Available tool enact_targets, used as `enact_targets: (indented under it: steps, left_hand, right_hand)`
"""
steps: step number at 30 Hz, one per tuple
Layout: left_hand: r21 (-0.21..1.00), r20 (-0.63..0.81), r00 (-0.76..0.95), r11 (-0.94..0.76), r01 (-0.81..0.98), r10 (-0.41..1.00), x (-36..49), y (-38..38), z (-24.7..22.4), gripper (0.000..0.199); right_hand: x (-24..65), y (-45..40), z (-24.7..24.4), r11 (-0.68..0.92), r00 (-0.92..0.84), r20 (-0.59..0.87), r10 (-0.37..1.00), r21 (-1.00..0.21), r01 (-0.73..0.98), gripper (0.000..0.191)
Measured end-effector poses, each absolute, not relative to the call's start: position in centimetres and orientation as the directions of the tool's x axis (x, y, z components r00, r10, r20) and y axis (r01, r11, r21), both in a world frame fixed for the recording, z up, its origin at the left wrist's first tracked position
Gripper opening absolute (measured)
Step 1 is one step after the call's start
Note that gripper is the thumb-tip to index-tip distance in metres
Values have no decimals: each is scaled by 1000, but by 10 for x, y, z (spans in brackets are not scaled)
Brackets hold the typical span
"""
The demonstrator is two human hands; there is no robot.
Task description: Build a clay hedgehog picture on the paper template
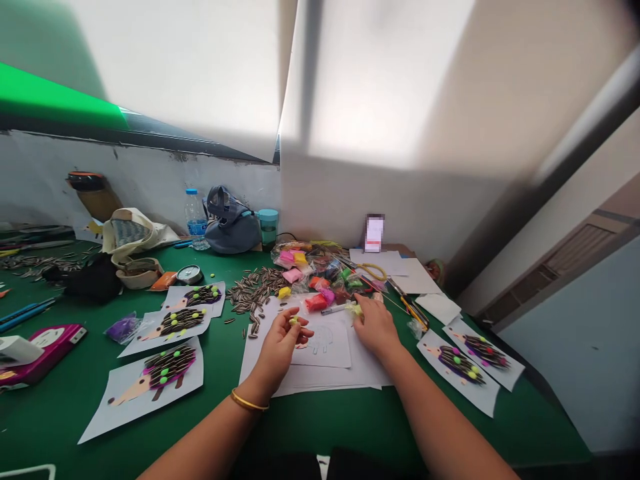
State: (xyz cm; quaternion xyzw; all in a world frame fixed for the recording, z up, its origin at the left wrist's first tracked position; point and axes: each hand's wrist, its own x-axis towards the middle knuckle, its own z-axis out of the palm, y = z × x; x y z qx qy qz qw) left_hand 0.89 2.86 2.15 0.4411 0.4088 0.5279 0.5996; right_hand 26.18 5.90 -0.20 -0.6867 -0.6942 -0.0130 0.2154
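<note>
My left hand (285,337), with a gold bangle at the wrist, pinches a small piece of pale yellow-green modelling clay (293,321) above the paper. Under it lies a sheet with a pencil-drawn animal outline (323,339), partly hidden by the hand. My right hand (375,327) rests at the right edge of the papers, fingers curled at a small bag of pale yellow clay (355,310). Beside that bag lies a pen (334,309). Bags of red clay (315,303) and other colours are piled just beyond. Striped sunflower seeds (255,290) are heaped to the left.
Finished hedgehog pictures lie on the left (150,387) and right (460,370) of the green table (225,413). Yellow-handled scissors (373,270), a cutter knife (417,317) and a propped phone (375,233) are at the back right. A water bottle (197,223) and grey bag (233,230) stand by the wall.
</note>
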Motion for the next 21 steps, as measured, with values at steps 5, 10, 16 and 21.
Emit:
enact_targets:
  steps: [5, 10, 16, 21]
  left_hand:
    - [978, -21, 190, 60, -198, 982, 6, 22, 26, 41]
    - [988, 91, 145, -71, -139, 985, 6, 21, 20, 39]
    - [973, 83, 66, -66, -223, 994, -2, 36, 12, 46]
    - [971, 41, 30, -33, -235, 999, -7, 37, 16, 42]
  right_hand:
    - [249, 37, 0, 226, 10, 570, 821, -342, 912, 52]
    - [221, 17, 4, 417, -175, 589, 789, -304, 857, 34]
    - [224, 21, -9, 232, -112, 343, 933, -333, 914, 49]
    - [230, 21, -14, 238, -144, 295, 944, -310, 920, 41]
